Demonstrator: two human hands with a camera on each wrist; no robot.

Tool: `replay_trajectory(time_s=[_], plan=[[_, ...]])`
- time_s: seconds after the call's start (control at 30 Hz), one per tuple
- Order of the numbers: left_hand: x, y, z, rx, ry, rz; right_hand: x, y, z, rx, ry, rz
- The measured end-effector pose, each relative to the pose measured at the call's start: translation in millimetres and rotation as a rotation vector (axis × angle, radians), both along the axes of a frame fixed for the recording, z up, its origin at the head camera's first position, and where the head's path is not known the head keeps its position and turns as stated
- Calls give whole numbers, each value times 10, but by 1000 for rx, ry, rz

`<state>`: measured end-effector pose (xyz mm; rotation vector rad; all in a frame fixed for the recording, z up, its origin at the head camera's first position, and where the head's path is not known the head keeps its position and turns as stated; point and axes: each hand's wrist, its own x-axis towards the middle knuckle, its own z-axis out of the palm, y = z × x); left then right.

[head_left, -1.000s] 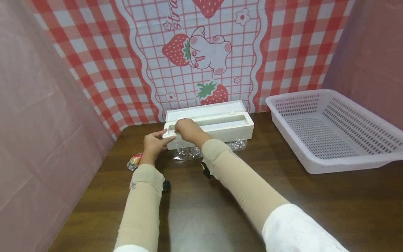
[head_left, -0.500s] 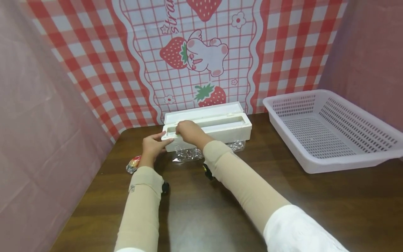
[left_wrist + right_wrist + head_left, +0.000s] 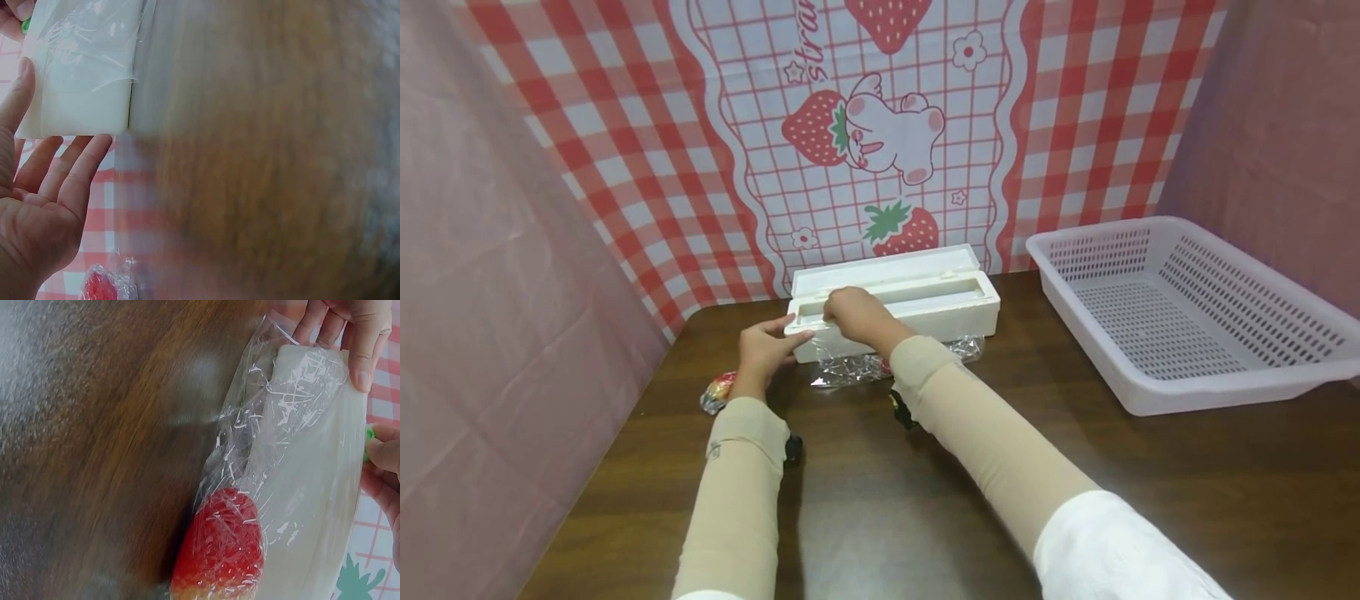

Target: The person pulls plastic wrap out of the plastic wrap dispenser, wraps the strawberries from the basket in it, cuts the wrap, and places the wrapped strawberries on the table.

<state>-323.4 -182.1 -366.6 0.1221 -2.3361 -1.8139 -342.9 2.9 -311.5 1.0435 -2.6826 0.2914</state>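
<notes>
A long white cling film box (image 3: 955, 318) lies at the back of the table with its lid (image 3: 880, 272) raised behind. My left hand (image 3: 763, 350) holds the box's left end, thumb on the front edge and fingers against the end face. Over the box's upper edge, my right hand (image 3: 856, 315) pinches a small green slider (image 3: 370, 435) between thumb and finger. Clear cling film (image 3: 844, 372) hangs down the front onto the table. Under that film, in the right wrist view, lies a rounded red and yellowish thing (image 3: 219, 540); its kind is unclear.
A film-wrapped red and yellow thing (image 3: 718, 390) sits left of my left wrist. On the right stands a white perforated plastic basket (image 3: 1150, 398). A red checked strawberry cloth (image 3: 700, 208) hangs right behind the box, and pink cloth (image 3: 512, 292) borders the left side.
My right hand has shifted slightly right along the box's top. A bit of red now shows beside my right wrist. The left hand keeps its hold; the head view has tilted a little.
</notes>
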Motion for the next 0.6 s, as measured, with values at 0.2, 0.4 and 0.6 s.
replay_trajectory(time_s=[0.2, 0.4, 0.6], plan=[[-8, -7, -4, -4, -8, 2, -23, 35, -14, 2, 4, 0], [-37, -17, -23, -8, -17, -14, -45, 100, -35, 15, -9, -10], [-23, -32, -11, 2, -19, -18, -30, 248, -30, 5, -16, -9]])
